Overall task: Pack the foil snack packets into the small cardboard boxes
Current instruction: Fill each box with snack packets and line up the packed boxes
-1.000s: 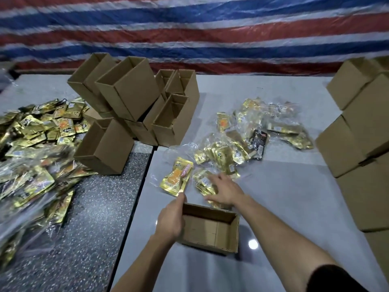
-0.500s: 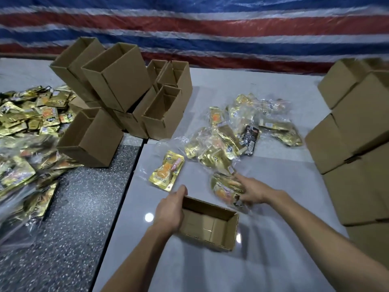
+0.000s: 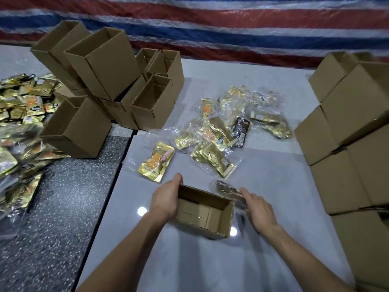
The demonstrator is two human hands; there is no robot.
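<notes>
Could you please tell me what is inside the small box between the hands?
Only bare cardboard flaps show inside the box; nothing else is visible. The left hand covers its left edge.

Both bare forearms reach forward. The left hand [image 3: 166,200] grips the left wall of the cardboard box [image 3: 219,217], thumb over the rim. The right hand [image 3: 260,209], palm down, holds a blurred foil packet [image 3: 226,189].

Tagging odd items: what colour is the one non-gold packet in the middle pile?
The odd packet is black, seen in the head view.
</notes>
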